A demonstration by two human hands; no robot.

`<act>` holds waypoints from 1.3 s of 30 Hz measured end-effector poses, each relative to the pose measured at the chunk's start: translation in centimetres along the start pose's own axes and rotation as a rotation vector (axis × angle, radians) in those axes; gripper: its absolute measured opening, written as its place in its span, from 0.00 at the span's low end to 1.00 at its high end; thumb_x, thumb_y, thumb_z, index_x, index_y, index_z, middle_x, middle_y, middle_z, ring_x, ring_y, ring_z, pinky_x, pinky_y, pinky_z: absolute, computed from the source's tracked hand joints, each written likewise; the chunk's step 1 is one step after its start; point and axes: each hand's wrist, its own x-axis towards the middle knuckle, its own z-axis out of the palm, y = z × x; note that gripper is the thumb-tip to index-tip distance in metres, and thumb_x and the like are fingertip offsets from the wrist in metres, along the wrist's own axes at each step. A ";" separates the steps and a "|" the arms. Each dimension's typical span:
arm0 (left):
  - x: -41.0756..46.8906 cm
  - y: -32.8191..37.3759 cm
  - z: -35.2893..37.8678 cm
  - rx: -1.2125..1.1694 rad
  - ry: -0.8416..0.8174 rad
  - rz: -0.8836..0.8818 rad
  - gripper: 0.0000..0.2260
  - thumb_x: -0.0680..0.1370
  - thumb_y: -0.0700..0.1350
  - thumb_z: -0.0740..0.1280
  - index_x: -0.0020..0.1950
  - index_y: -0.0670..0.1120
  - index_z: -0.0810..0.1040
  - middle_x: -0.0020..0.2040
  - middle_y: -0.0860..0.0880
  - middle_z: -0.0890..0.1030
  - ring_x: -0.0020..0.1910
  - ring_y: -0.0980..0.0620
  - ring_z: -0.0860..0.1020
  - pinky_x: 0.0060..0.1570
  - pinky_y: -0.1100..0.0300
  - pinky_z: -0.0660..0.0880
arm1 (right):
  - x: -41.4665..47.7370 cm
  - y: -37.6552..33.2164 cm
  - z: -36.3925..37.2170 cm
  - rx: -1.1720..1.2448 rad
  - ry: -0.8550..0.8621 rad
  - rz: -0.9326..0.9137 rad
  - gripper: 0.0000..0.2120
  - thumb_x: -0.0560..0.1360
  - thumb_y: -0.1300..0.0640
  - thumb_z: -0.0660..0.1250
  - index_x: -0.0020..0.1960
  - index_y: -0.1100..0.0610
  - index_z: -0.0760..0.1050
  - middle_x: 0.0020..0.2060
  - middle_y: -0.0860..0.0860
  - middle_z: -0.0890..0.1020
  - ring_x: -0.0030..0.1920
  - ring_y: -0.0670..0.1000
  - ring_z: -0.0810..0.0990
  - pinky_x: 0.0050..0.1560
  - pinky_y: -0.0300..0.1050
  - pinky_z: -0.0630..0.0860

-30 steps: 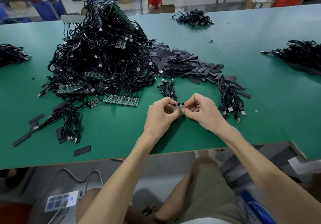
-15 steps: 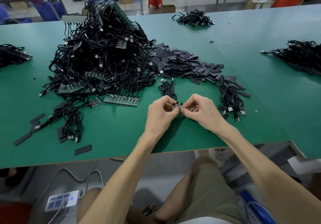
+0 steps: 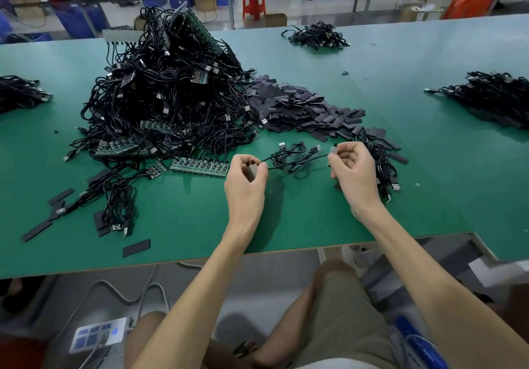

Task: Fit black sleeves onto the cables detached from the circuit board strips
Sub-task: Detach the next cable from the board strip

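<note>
My left hand (image 3: 246, 185) pinches a small grey-brown sleeve piece (image 3: 252, 170) at one end of a thin black cable (image 3: 294, 163). My right hand (image 3: 353, 174) pinches the cable's other end with a small silver connector (image 3: 332, 151). The cable stretches between both hands just above the green table (image 3: 186, 225). A heap of flat black sleeves (image 3: 300, 109) lies beyond my hands. To the left rises a big pile of black cables on green circuit board strips (image 3: 169, 96). One board strip (image 3: 199, 166) lies flat near my left hand.
A small loose cable bundle (image 3: 292, 151) lies behind the stretched cable. More cables (image 3: 383, 165) lie right of my right hand. Cable heaps sit far right (image 3: 489, 96), far left (image 3: 17, 93) and at the back (image 3: 317, 36). Loose sleeves (image 3: 136, 247) dot the front left.
My hands were close together pinching a small part. They have moved apart, and a black cable now stretches between them.
</note>
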 end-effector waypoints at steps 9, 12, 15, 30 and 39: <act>-0.1 0.2 -0.1 0.304 -0.083 0.085 0.04 0.80 0.42 0.69 0.53 0.51 0.78 0.45 0.49 0.72 0.48 0.53 0.69 0.51 0.58 0.67 | -0.1 -0.1 0.1 -0.012 -0.034 -0.025 0.06 0.79 0.59 0.68 0.50 0.50 0.72 0.42 0.50 0.77 0.37 0.48 0.75 0.36 0.37 0.75; -0.5 0.3 0.3 0.547 -0.113 0.137 0.06 0.78 0.45 0.72 0.54 0.51 0.79 0.52 0.51 0.73 0.53 0.53 0.70 0.55 0.57 0.58 | -0.2 -0.2 0.0 0.009 -0.035 -0.008 0.06 0.79 0.60 0.68 0.51 0.51 0.73 0.43 0.50 0.77 0.39 0.50 0.75 0.36 0.37 0.75; -0.6 0.4 0.6 0.627 -0.133 0.177 0.02 0.81 0.45 0.69 0.53 0.51 0.79 0.51 0.52 0.79 0.52 0.51 0.75 0.52 0.57 0.56 | -0.2 -0.2 0.0 0.040 -0.051 0.020 0.08 0.78 0.60 0.70 0.53 0.51 0.74 0.45 0.50 0.78 0.41 0.50 0.76 0.37 0.37 0.76; 0.0 0.5 0.0 -0.008 -0.101 0.011 0.04 0.81 0.46 0.70 0.48 0.47 0.81 0.34 0.47 0.82 0.31 0.56 0.78 0.40 0.61 0.75 | -0.8 -1.0 0.4 0.042 -0.341 -0.047 0.05 0.80 0.66 0.68 0.49 0.58 0.81 0.44 0.58 0.85 0.42 0.51 0.85 0.40 0.39 0.79; 0.1 0.2 -0.1 -0.011 -0.002 -0.012 0.04 0.80 0.47 0.72 0.46 0.49 0.82 0.36 0.35 0.79 0.26 0.57 0.73 0.30 0.71 0.69 | -0.6 -1.1 -0.3 0.171 -0.411 0.007 0.05 0.80 0.62 0.68 0.53 0.65 0.79 0.41 0.54 0.84 0.38 0.54 0.84 0.38 0.41 0.77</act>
